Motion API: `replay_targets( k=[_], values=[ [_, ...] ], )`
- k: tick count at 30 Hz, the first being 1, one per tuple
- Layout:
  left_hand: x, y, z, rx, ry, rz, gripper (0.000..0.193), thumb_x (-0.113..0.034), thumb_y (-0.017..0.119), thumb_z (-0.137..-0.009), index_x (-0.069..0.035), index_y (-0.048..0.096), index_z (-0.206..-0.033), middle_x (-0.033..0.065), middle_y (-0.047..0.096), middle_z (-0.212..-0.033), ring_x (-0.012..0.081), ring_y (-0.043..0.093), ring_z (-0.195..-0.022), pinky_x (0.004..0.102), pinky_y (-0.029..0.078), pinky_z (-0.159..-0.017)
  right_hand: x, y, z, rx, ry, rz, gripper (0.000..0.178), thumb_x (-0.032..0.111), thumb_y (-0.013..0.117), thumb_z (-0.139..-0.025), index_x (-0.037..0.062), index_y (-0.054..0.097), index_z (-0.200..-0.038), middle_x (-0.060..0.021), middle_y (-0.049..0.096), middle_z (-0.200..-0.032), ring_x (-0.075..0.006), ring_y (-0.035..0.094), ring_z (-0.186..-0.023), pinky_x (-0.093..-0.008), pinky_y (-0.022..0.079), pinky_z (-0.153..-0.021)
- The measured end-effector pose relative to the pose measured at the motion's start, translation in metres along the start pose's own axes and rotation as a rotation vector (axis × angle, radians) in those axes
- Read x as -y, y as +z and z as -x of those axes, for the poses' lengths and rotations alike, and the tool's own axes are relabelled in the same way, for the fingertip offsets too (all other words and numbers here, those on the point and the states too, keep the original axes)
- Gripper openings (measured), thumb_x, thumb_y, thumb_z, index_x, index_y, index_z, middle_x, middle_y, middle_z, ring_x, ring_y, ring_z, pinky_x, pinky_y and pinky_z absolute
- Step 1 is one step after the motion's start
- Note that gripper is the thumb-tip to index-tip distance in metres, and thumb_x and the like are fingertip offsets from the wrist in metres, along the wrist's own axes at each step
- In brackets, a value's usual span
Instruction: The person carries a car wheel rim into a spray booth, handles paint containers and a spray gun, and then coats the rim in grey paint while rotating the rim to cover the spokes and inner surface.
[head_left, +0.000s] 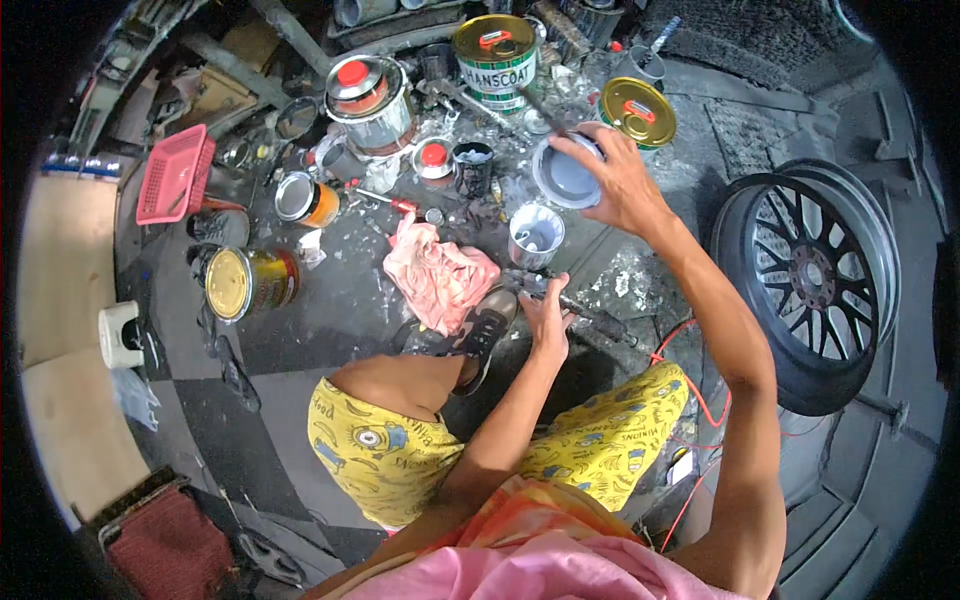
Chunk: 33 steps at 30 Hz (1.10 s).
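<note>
My left hand is closed around the dark spray gun, with a red air hose running off its end. Just above that hand, a white open cup with a little pale liquid inside appears to be the gun's cup. Higher and to the right, my right hand grips the rim of a plastic cup coated with grey paint inside. A dark stirring stick also sticks out from its fingers. The two cups are apart. A crumpled pink rag lies left of the gun, beside my foot.
Paint cans stand beyond my hands: a green-and-white can, a gold-lidded can and a large red-capped tin. A black wheel rim stands at right, near the red hose. At left are a pink basket and a yellow-lidded tin.
</note>
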<state>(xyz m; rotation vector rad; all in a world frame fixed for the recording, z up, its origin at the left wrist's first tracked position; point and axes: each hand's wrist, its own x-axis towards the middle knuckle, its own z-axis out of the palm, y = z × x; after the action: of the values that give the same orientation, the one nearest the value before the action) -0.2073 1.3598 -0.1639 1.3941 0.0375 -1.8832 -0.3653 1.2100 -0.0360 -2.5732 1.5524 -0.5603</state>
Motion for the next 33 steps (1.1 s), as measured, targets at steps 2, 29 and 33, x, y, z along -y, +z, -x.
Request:
replay_targets(
  k=[2,29,33],
  values=[
    [0.001,0.004,0.002,0.009,0.0,-0.003,0.093,-0.035,0.084,-0.07,-0.016,0.027,-0.142,0.008,0.037,-0.143,0.0291,0.039,-0.127,0.0559,0.04,-0.095,0.008,-0.017,0.001,0.017,-0.04,0.08,0.098,0.015,0.087,-0.058,0.0306,0.045,-0.146,-0.012,0.049,-0.134,-0.0347,0.046,-0.13,-0.0499,0.037,-0.109],
    [0.009,0.018,0.014,0.089,0.063,-0.075,0.093,-0.036,0.082,-0.073,-0.012,0.025,-0.142,0.0082,0.042,-0.138,0.0216,0.046,-0.117,0.0433,0.042,-0.085,0.042,-0.045,0.036,0.199,-0.194,0.581,0.083,0.01,0.067,-0.075,0.0385,0.038,-0.148,-0.0138,0.041,-0.148,-0.033,0.038,-0.14,-0.0607,0.024,-0.12],
    [0.009,0.015,0.01,0.065,0.054,-0.072,0.1,-0.036,0.082,-0.073,-0.011,0.02,-0.147,0.009,0.04,-0.14,0.022,0.045,-0.118,0.0431,0.043,-0.085,0.041,-0.043,0.034,0.19,-0.21,0.556,0.084,0.008,0.067,-0.074,0.0379,0.039,-0.147,-0.0133,0.041,-0.148,-0.0325,0.038,-0.14,-0.0603,0.025,-0.119]
  ],
)
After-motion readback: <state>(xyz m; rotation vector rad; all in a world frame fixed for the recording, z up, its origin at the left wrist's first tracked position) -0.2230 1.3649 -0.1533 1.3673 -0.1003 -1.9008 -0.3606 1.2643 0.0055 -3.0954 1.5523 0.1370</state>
